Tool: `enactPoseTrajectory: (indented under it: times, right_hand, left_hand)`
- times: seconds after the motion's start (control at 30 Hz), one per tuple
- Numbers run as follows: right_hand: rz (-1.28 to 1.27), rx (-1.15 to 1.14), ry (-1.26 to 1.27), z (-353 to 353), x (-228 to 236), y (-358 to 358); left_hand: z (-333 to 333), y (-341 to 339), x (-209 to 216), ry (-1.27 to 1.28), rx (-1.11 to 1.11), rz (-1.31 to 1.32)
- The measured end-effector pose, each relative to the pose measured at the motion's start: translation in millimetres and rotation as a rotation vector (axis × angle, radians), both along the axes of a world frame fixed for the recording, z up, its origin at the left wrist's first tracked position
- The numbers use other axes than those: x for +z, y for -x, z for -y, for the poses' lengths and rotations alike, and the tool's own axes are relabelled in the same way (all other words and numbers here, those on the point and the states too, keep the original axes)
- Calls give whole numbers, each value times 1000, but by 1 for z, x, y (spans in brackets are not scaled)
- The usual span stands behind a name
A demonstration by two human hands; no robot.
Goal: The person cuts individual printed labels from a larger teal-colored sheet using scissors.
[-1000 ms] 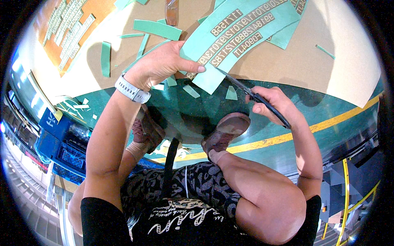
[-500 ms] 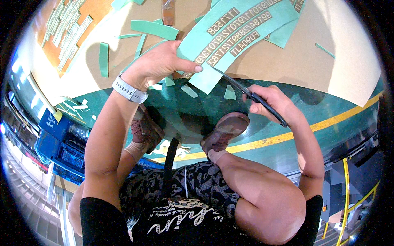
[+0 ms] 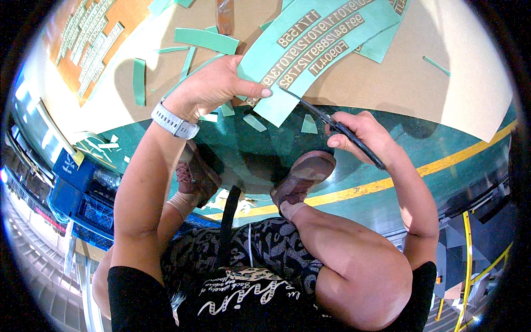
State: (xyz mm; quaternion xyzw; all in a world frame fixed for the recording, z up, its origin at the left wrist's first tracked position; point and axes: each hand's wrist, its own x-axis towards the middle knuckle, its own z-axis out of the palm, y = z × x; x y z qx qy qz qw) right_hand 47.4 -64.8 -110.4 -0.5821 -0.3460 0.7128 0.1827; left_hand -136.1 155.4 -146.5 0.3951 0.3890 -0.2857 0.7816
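Note:
A pale green sheet [image 3: 260,55] with rows of raised brown characters stretches from the top of the picture toward me. My left hand [image 3: 213,83], a pale watch at its wrist, grips the sheet's near left edge, thumb on top and fingers hidden beneath. Black-handled scissors [image 3: 357,144] are held in my right hand [image 3: 365,133], its fingers wrapped round the handles. Their blades point up and left and lie across the near end of the sheet, just below the character rows. Whether the blades are parted is hard to see.
Green offcuts [image 3: 206,40] lie on brown board [image 3: 387,83], with smaller scraps [image 3: 254,123] on the dark green floor [image 3: 249,155]. An orange sheet with character strips [image 3: 91,50] is at the upper left. A blue crate [image 3: 91,210] stands left; a yellow line [image 3: 359,193] crosses the floor.
The scissors' blades have shifted slightly up and left across the sheet's near end. My right hand has moved slightly with them; my left hand stays in place on the sheet.

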Motion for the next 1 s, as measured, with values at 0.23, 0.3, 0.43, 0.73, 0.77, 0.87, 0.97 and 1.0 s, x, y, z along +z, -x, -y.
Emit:
enactPoseTrajectory:
  times: [0.23,0.3,0.43,0.73,0.77,0.87,0.97,1.0]
  right_hand:
    - [-27,13,-10,-3,4,2]
    - [-38,13,-2,-6,5,2]
    - [9,-9,-63,-6,3,6]
    - [56,15,-60,-11,4,8]
    - [61,11,-63,-10,4,9]
    - [73,-3,-50,-8,3,12]
    - [81,-19,-37,-7,4,13]
    - [84,-24,-34,-7,4,14]
  left_hand:
    - [-1,-2,4,7,-2,-15]
    - [-2,-2,3,17,-23,-26]
    - [-2,-1,2,34,-8,-8]
    - [-1,-3,3,52,30,33]
    - [-1,-2,2,55,24,25]
    - [-2,0,-2,64,12,17]
    - [-2,0,-2,78,28,3]
    - [-2,-1,-1,84,37,-5]
